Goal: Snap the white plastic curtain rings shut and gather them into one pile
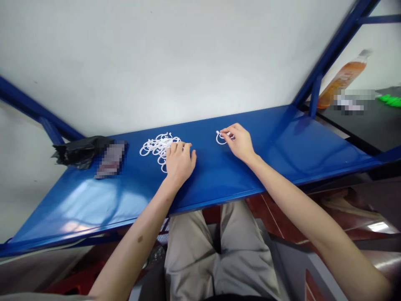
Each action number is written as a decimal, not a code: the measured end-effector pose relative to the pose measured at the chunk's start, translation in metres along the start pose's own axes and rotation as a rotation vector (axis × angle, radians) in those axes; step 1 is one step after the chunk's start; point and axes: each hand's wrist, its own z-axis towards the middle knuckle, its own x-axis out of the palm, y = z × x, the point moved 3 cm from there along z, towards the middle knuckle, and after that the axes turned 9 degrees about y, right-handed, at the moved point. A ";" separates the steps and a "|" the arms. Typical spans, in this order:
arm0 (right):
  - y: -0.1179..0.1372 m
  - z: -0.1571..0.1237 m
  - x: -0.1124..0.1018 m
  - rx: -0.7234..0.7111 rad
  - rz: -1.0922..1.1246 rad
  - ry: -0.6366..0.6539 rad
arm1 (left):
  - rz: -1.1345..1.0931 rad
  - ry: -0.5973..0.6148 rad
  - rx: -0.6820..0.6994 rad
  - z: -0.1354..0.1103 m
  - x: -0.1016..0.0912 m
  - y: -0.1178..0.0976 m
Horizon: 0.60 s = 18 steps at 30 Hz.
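A tangled pile of thin white rings with small knobs lies on the blue table, left of centre. My left hand rests over the right side of this pile, its fingers bent downward and its thumb apart from them. The fingertips hide some of the rings beneath. Farther right, my right hand pinches a single white ring between thumb and forefinger, at or just above the tabletop. Part of that ring is covered by the fingers.
On the table's left are a black plastic bag and a blurred-out flat object. Blue frame bars rise at both sides, before a pale wall. A bottle of orange drink stands on a dark surface at right.
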 end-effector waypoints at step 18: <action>-0.015 -0.002 -0.001 0.139 -0.272 0.056 | -0.073 0.021 0.082 0.000 0.004 0.003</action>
